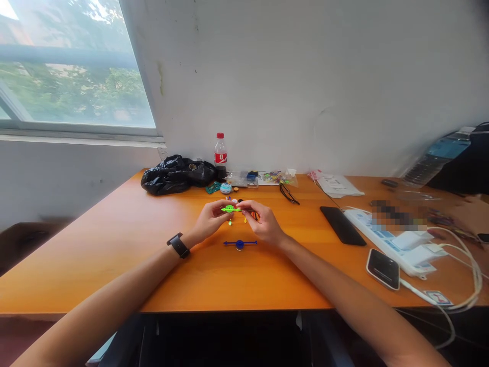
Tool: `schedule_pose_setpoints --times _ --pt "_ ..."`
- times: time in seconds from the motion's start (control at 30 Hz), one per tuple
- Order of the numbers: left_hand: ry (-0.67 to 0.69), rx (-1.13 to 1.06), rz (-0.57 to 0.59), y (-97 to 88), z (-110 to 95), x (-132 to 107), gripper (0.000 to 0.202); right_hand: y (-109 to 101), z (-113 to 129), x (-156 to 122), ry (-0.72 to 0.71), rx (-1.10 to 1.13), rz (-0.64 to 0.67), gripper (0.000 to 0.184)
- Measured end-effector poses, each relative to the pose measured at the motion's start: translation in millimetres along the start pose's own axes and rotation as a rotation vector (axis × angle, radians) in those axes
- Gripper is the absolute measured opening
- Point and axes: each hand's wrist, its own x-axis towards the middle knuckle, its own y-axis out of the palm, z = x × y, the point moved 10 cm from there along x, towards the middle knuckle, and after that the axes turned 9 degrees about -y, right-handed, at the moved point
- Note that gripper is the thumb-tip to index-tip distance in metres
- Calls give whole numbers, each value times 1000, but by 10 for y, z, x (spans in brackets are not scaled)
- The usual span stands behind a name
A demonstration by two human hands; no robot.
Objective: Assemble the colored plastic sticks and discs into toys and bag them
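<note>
Above the middle of the table, a bright green arrow-shaped piece with a round hub is pinched between both hands. My left hand grips it near the hub, fingers closed, with a black watch on the wrist. At its right end, the fingertips of my right hand are closed on it. Nearer the front lies a blue arrow-shaped piece with a round hub. Just below my fingers are a small yellow arrow and a small pale green arrow. More small parts behind the hands are partly hidden.
At the back are a black plastic bag, a cola bottle, a green circuit board, bagged parts and black-handled pliers. On the right lie a black phone, a power strip and a charging phone.
</note>
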Motion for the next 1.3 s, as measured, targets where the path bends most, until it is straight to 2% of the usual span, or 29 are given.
schedule_pose_setpoints --times 0.17,0.27,0.37,0.53,0.7,0.87,1.07,1.3 --pt "18 -42 54 72 -16 -26 49 28 68 -19 -39 12 -13 17" --pt "16 -4 43 67 -44 -43 53 -22 142 -6 -81 -64 -37 13" --pt "46 50 14 40 -95 -64 49 -11 161 8 -97 -118 8 13" --pt "190 149 16 73 -195 -113 46 36 81 -12 -77 -135 75 14" --pt "372 405 -62 111 -363 -189 32 58 96 -21 -98 -209 131 15" --pt "472 518 -114 125 -493 -257 30 61 147 -12 -128 -246 164 17" --pt "571 571 -89 162 -515 -306 34 82 176 -19 -183 -310 177 17" --pt "664 630 -78 177 -504 -316 28 89 167 -29 -229 -364 170 13"
